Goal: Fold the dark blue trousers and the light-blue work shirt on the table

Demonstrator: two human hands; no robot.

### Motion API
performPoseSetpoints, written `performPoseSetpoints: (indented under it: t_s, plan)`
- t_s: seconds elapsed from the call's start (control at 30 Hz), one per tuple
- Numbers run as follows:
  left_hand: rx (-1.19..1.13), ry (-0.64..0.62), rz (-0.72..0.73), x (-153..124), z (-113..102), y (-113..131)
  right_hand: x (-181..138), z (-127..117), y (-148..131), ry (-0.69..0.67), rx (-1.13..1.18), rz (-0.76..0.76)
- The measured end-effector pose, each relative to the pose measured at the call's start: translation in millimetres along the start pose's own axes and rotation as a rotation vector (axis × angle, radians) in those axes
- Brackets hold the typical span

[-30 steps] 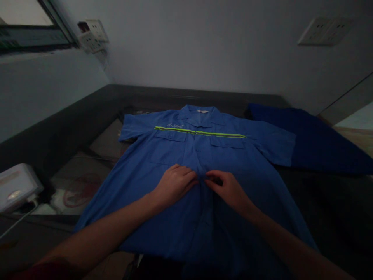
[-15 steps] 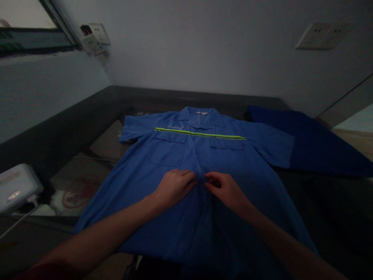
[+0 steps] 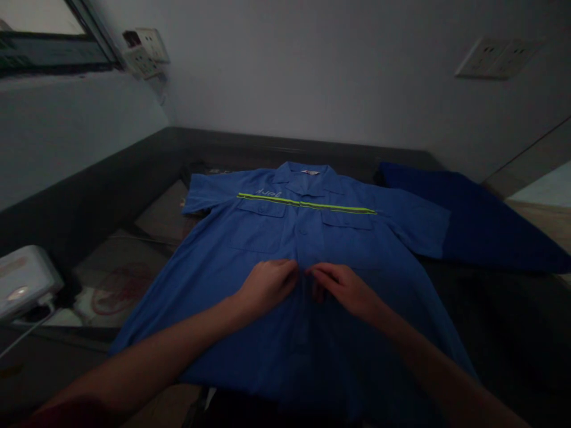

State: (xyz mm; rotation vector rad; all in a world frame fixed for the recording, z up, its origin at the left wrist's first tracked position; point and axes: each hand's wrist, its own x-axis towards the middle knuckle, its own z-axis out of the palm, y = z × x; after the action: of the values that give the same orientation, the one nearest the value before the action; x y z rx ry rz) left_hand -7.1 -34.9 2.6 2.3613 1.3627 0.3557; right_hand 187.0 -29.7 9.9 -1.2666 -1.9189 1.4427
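Observation:
A blue short-sleeved work shirt (image 3: 267, 238) with a yellow-green chest stripe lies face up and spread flat on a dark table. My left hand (image 3: 266, 284) and my right hand (image 3: 343, 289) meet at the shirt's front placket, at about mid-height. Both hands have their fingers curled and pinched on the placket fabric, fingertips almost touching. The fingertips and the spot they grip are dim, so a button there cannot be made out.
A darker blue cloth (image 3: 473, 220) lies at the right, partly under the shirt's sleeve. A white box with a cable (image 3: 22, 282) sits at the left edge. Wall sockets (image 3: 145, 50) hang near the window; another socket plate (image 3: 495, 56) is at the upper right.
My hands stayed at the placket and shifted slightly upward. The right hand's fingers stretched out and flattened a little. The shirt has not moved.

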Motion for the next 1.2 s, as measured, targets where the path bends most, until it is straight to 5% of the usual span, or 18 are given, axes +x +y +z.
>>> performPoseSetpoints:
  t_s: [0.3,0.8,1.2]
  plan:
    - [-0.300,0.003,-0.148,3,-8,-1,14,2,-3,0.129,-0.418,-0.176]
    - [-0.559,-0.077,-0.175,6,-9,-5,10,14,8,0.206,-0.583,-0.274]
    - [-0.670,0.040,-0.218,5,3,-8,9,19,6,0.272,-0.488,-0.212]
